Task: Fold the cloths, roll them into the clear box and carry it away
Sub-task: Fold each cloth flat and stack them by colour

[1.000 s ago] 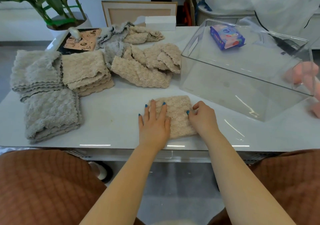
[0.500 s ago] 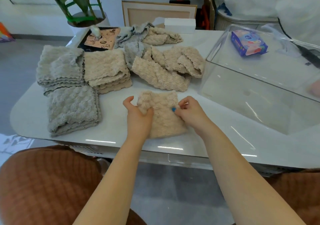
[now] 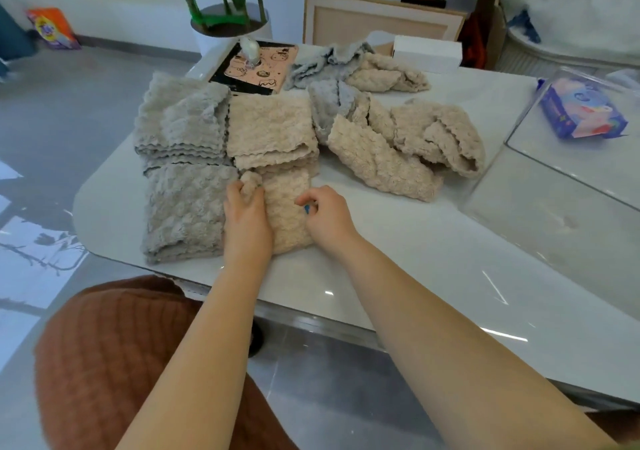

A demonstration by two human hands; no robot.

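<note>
A white counter (image 3: 398, 241) fills the head view, with the clear box (image 3: 571, 214) standing at three o'clock; no cloth shows inside it. A heap of unfolded beige and grey cloths (image 3: 398, 148) sprawls at one o'clock, between the box and the finished piles. Two grey folded stacks (image 3: 183, 127) and (image 3: 183, 207) sit at ten and nine o'clock, with a beige folded stack (image 3: 270, 131) just beside them at eleven.

At the centre, touching the near edge of the beige stack and the side of the near grey one, lies a folded beige cloth (image 3: 287, 214). The person's left hand (image 3: 247, 221) grips its left edge, fingers curled round a bunched corner, and the right hand (image 3: 327, 214) pinches its right edge with bent fingers. A blue packet (image 3: 581, 110) shows through the box wall at two o'clock; whether it lies inside or behind cannot be told.

The step in hand looks to be the folding stage, with one finished cloth being set among the piles. Much of the task remains: the heap is unfolded and nothing is rolled. The next move likely calls for letting go of this cloth squarely, then reaching to one o'clock for a loose one.
</note>
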